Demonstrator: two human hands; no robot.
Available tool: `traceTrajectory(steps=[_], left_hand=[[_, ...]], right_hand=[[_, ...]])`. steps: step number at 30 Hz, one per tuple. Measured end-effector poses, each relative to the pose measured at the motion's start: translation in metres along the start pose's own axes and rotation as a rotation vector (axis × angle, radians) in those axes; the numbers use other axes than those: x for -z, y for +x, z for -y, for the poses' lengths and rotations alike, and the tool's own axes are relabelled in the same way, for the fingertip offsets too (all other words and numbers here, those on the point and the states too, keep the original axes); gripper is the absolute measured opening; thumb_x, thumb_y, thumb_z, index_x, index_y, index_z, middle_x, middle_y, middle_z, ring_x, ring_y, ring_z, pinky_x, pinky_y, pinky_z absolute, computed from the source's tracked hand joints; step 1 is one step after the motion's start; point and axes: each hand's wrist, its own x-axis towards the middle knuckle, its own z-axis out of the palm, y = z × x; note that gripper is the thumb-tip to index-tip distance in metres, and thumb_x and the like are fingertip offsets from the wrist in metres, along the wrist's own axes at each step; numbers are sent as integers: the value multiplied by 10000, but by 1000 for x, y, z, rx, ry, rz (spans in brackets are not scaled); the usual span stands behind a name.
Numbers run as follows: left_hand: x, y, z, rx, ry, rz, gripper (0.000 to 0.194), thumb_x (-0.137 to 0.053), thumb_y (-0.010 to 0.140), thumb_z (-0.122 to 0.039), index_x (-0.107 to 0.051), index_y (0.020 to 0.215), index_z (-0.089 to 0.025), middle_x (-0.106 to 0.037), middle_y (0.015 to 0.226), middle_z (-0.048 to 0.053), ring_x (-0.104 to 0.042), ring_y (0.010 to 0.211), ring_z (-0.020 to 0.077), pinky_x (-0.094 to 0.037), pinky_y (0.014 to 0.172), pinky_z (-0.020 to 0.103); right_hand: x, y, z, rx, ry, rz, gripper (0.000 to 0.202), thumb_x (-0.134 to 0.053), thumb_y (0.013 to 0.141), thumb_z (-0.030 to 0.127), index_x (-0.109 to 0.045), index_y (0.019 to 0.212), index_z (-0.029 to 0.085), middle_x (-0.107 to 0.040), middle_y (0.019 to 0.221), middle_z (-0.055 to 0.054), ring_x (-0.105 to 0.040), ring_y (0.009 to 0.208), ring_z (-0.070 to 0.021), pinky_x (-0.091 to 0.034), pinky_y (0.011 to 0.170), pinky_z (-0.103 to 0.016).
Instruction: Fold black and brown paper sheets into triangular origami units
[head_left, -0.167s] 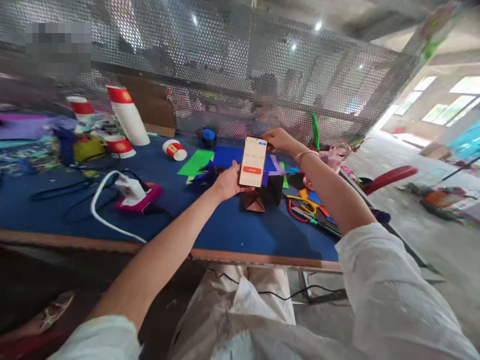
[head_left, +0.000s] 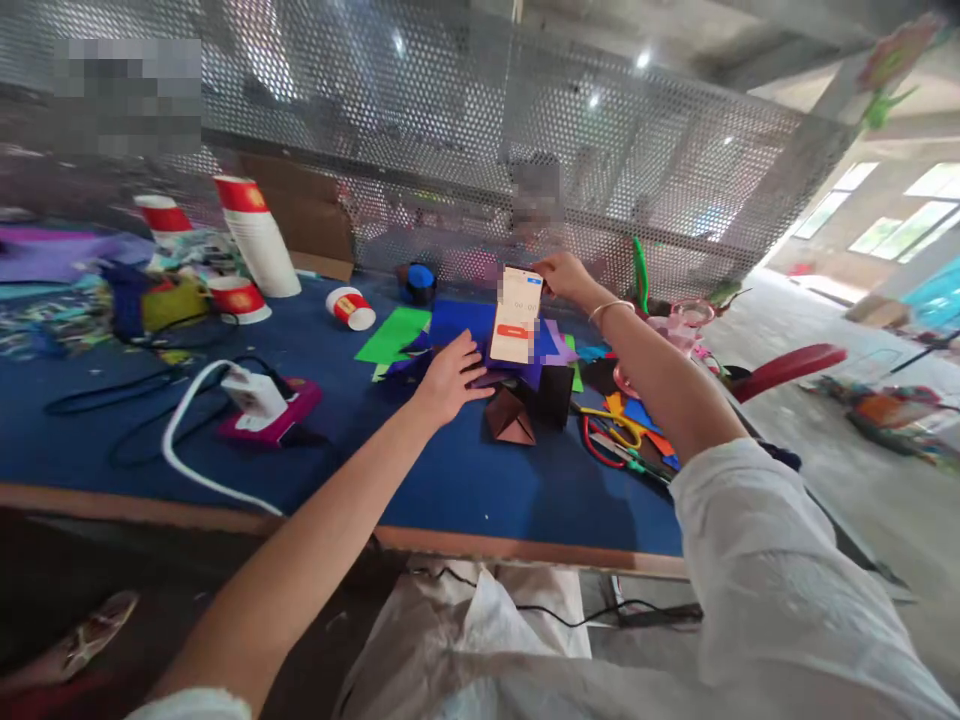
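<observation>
A smartphone (head_left: 514,318) with a lit timer screen is upright over the blue paper, its screen facing me. My right hand (head_left: 561,274) grips its upper right corner between thumb and fingers. Just left of the phone, my left hand (head_left: 452,380) is open, fingers spread and apart from it. Below the phone lies a folded brown paper piece (head_left: 511,418), and a black box-like piece (head_left: 555,397) stands beside it. Blue paper (head_left: 457,318) and green paper (head_left: 391,335) lie behind my left hand.
Scissors (head_left: 606,445) and coloured scraps lie under my right forearm. At left are a magenta power strip (head_left: 274,415) with a white charger and cable, a tipped paper cup (head_left: 351,309) and a leaning cup stack (head_left: 257,240). Perforated metal mesh (head_left: 420,130) rises behind the table.
My left hand has let go of the phone and moved slightly down with its fingers spread. The phone has shifted a little right, still in my right hand.
</observation>
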Motion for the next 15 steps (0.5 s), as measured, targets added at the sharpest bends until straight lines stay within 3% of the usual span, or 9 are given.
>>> traceTrajectory(steps=[3, 4, 6, 8, 10, 15], left_hand=[[5, -38, 6, -119, 127, -32, 356, -633, 898, -332, -611, 1239, -230, -550, 1446, 124, -483, 1391, 330, -442, 1135, 553], [7, -52, 10, -173, 206, 24, 288, -687, 865, -281, -666, 1146, -225, -614, 1360, 107, -523, 1348, 310, -420, 1164, 526], [12, -79, 21, -473, 632, 283, 225, -612, 937, -278, -681, 1148, -240, -637, 1337, 86, -576, 1289, 260, -442, 1159, 477], [19, -95, 33, -603, 894, 350, 267, -555, 978, -224, -644, 1229, -240, -607, 1402, 90, -594, 1281, 230, -493, 1124, 430], [24, -100, 44, -714, 1081, 345, 297, -543, 977, -185, -615, 1264, -213, -605, 1415, 110, -585, 1307, 257, -536, 1086, 444], [31, -90, 54, -886, 1274, 286, 253, -495, 979, -145, -619, 1199, -164, -672, 1311, 123, -626, 1256, 267, -594, 1016, 424]], right_hand=[[0, 34, -13, -19, -65, -113, 270, -486, 976, 189, -726, 863, 139, -724, 785, -108, -686, 895, -245, -510, 806, -333], [-2, 45, -18, -26, -84, -144, 271, -476, 981, 179, -733, 907, 136, -742, 866, -127, -685, 968, -265, -507, 849, -353], [-11, 65, -28, -42, -116, -189, 276, -464, 1002, 187, -733, 980, 131, -745, 1021, -159, -670, 1066, -289, -506, 906, -384], [-26, 82, -38, -51, -139, -208, 244, -503, 1023, 237, -714, 1090, 136, -711, 1164, -152, -660, 1104, -268, -527, 939, -402], [-42, 96, -48, -50, -155, -213, 318, -609, 1000, 370, -632, 1260, 188, -641, 1295, -101, -653, 1112, -224, -571, 946, -429], [-72, 127, -69, 55, -181, -226, 362, -622, 993, 386, -609, 1295, 186, -627, 1315, -100, -651, 1115, -225, -577, 944, -444]])
